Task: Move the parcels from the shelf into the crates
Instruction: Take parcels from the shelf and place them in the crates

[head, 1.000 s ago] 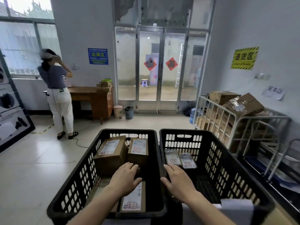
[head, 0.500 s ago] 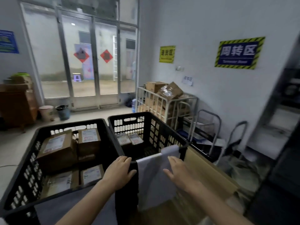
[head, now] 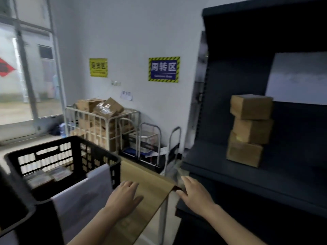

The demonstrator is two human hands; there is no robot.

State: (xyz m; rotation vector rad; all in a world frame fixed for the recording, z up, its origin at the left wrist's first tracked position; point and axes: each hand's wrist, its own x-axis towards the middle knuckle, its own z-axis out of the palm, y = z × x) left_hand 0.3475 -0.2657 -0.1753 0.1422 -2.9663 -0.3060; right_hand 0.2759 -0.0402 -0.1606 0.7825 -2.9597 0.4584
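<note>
A dark shelf unit [head: 221,167] fills the right side. Three brown cardboard parcels [head: 250,131] stand stacked on its middle shelf, slightly askew. A black plastic crate [head: 74,152] sits at the lower left with flat packets [head: 53,175] on its bottom and a white sheet [head: 81,198] hanging over its near rim. My left hand [head: 123,197] hovers empty over the wooden table top [head: 150,175], fingers relaxed. My right hand [head: 196,193] is empty too, fingers spread, between the table corner and the shelf edge.
A white metal cage cart [head: 99,124] full of boxes stands by the far wall, with folded hand trolleys [head: 148,144] beside it. Glass doors [head: 23,76] are at the left. Signs [head: 164,69] hang on the wall.
The view has swung right from the two crates toward the shelf. Both hands have left the crate rims and now float empty over the table edge.
</note>
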